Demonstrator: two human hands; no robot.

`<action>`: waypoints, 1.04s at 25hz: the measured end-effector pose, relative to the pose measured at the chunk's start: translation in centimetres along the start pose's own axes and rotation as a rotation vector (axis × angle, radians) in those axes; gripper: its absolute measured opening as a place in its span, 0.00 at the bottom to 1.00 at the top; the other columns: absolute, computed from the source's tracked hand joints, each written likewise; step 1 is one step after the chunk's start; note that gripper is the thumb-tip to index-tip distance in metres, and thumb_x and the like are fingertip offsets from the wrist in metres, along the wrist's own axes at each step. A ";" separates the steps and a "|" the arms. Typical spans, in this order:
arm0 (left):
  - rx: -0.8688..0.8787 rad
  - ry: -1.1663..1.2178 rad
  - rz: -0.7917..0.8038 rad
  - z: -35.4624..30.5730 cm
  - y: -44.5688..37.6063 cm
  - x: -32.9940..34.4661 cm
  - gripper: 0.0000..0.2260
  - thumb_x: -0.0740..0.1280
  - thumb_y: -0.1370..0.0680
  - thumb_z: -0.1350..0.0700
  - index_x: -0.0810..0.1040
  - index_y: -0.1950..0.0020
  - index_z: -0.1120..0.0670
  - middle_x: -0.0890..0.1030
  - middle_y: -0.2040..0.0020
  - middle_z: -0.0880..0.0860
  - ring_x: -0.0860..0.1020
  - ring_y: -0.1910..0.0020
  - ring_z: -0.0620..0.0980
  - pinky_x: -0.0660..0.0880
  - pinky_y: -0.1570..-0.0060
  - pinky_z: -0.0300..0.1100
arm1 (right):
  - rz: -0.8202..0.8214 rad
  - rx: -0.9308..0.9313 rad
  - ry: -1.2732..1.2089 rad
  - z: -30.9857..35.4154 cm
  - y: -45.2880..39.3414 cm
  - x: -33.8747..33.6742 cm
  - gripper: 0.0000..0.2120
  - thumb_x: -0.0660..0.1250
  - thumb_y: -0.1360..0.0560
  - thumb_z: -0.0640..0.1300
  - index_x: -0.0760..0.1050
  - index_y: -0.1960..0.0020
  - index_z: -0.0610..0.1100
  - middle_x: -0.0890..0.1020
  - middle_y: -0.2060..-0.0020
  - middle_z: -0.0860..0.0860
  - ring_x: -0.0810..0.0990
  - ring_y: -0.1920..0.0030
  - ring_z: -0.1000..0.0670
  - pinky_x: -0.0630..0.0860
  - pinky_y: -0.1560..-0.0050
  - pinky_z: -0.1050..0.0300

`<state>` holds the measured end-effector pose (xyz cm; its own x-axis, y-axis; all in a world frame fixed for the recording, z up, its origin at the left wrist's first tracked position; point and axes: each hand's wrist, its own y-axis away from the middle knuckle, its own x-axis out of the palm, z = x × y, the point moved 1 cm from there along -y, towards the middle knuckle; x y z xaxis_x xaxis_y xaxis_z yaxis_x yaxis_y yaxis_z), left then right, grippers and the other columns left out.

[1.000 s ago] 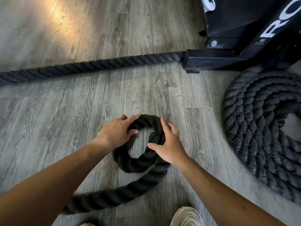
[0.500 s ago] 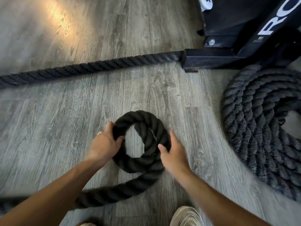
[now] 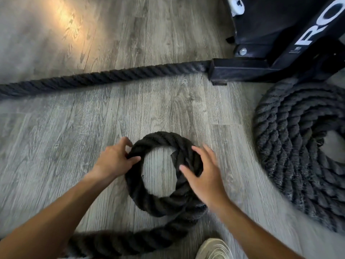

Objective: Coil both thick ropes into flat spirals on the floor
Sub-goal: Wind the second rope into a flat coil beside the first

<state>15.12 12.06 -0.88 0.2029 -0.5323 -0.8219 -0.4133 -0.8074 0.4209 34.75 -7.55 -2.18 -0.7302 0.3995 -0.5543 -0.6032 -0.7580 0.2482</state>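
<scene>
A thick black rope forms a small ring [image 3: 149,200] on the grey wood floor, its taped end lying inside the ring's right side. Its tail [image 3: 130,240] runs off to the lower left. My left hand [image 3: 113,159] grips the ring's upper left edge, thumb inside the loop. My right hand [image 3: 203,176] hovers with spread fingers over the ring's right side, blurred; contact is unclear. A second rope lies as a finished flat coil [image 3: 291,146] at the right. A straight stretch of rope [image 3: 112,77] crosses the floor behind.
A black metal rack base [image 3: 242,70] with white lettering stands at the upper right, the straight rope meeting it. The toe of a light shoe [image 3: 214,249] shows at the bottom edge. Bare grey floor [image 3: 56,137] lies to the left.
The ring has been turned and widened a little. My left hand shifted up along the ring's left edge. My right hand came off the rope's side and spread its fingers above it.
</scene>
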 end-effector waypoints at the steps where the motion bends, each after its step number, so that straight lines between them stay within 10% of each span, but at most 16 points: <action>1: 0.012 -0.041 0.035 -0.1 -0.2 0.1 0.22 0.71 0.24 0.44 0.70 0.34 0.47 0.84 0.52 0.53 0.82 0.50 0.58 0.71 0.56 0.47 | -0.032 0.096 0.032 -0.6 2.5 0.9 0.41 0.72 0.32 0.68 0.60 0.24 0.61 0.57 0.23 0.58 0.57 0.24 0.54 0.60 0.26 0.48; 5: 0.077 -0.124 0.088 -1.0 0.3 1.0 0.33 0.66 0.21 0.49 0.54 0.20 0.40 0.83 0.43 0.58 0.80 0.42 0.60 0.75 0.43 0.50 | -0.028 0.415 0.039 -1.3 7.9 3.7 0.56 0.71 0.37 0.71 0.36 0.23 0.69 0.54 0.31 0.53 0.53 0.26 0.43 0.61 0.27 0.40; 11: -0.188 0.166 0.173 2.0 6.2 2.1 0.21 0.71 0.25 0.49 0.64 0.40 0.50 0.84 0.54 0.60 0.85 0.62 0.61 0.83 0.62 0.53 | 0.339 0.133 0.163 0.1 -2.1 -0.3 0.52 0.78 0.31 0.51 0.48 0.20 0.64 0.60 0.32 0.55 0.64 0.31 0.48 0.67 0.28 0.46; 14: -0.185 -0.216 0.196 2.7 6.9 2.4 0.32 0.65 0.30 0.28 0.67 0.38 0.50 0.84 0.48 0.58 0.84 0.49 0.60 0.80 0.53 0.50 | 0.533 0.030 0.359 1.9 -7.0 -0.6 0.51 0.78 0.32 0.47 0.50 0.21 0.67 0.59 0.27 0.57 0.56 0.25 0.47 0.58 0.26 0.44; 17: -0.031 -0.214 -0.062 0.9 3.6 1.6 0.39 0.63 0.29 0.28 0.64 0.28 0.52 0.79 0.40 0.59 0.81 0.43 0.63 0.78 0.47 0.55 | 0.587 0.000 0.423 2.5 -8.5 -0.1 0.51 0.77 0.30 0.44 0.49 0.22 0.69 0.55 0.22 0.59 0.51 0.22 0.48 0.56 0.26 0.43; 22: 0.265 -0.395 -0.039 -0.9 -0.5 1.3 0.32 0.60 0.21 0.37 0.48 0.20 0.36 0.76 0.38 0.56 0.80 0.46 0.61 0.79 0.49 0.56 | 0.141 -0.062 0.288 1.6 -2.8 0.2 0.46 0.74 0.27 0.53 0.48 0.20 0.66 0.49 0.20 0.58 0.54 0.21 0.46 0.57 0.27 0.48; 26: 0.225 -0.405 -0.071 -0.8 0.1 2.3 0.31 0.57 0.20 0.39 0.47 0.20 0.37 0.74 0.36 0.61 0.81 0.49 0.64 0.79 0.53 0.55 | -0.111 0.311 0.172 0.0 5.3 2.9 0.57 0.73 0.34 0.66 0.39 0.20 0.59 0.51 0.24 0.50 0.51 0.28 0.44 0.60 0.28 0.35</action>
<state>16.27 10.52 -2.40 -0.1066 -0.2994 -0.9481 -0.6022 -0.7394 0.3012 29.42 -10.42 -2.46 -0.6061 0.3577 -0.7104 -0.7638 -0.5112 0.3942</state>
